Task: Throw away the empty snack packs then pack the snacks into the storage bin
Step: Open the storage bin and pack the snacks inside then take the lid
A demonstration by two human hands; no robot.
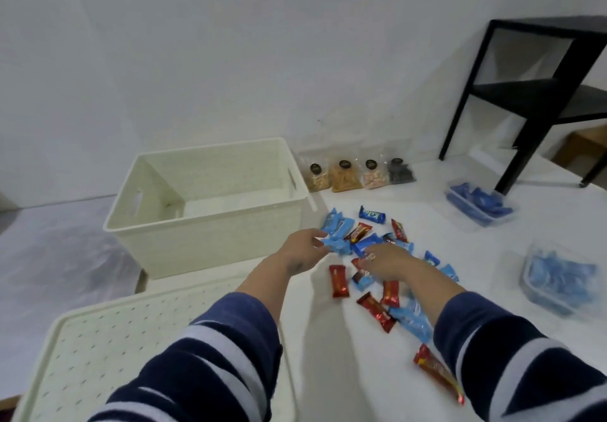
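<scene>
**Clerk:** Item one, the container?

**Me:** Cream storage bin (pixel 203 221), lid off, nothing visible inside, at eleven o'clock from my hands. Its perforated lid (pixel 131 349) lies flat at seven o'clock, nearest me.

**Clerk:** Item two, loose stock?

**Me:** Scattered snack packs on the white desk (pixel 345 372), just right of the bin: light blue wrappers (pixel 338 224), a dark blue bar (pixel 371 214) at twelve o'clock, red bars (pixel 338 281) toward six. One red pack (pixel 438 372) lies apart at five o'clock.

**Clerk:** Item three, your hands?

**Me:** My left hand (pixel 303 250) reaches into the pile, its grip half-open, fingertips touching a light blue wrapper at the pile's left edge. My right hand (pixel 387 262) rests palm-down over the pile's middle; whether that grip holds a pack, I cannot tell.

**Clerk:** Item four, remainder?

**Me:** Four clear snack bags (pixel 361 175) with dark round labels stand in a row against the wall at twelve o'clock. Two clear tubs of blue packs: one (pixel 478 204) at two o'clock, one (pixel 558 278) at three. Black shelf unit (pixel 532 93) at one o'clock.
</scene>
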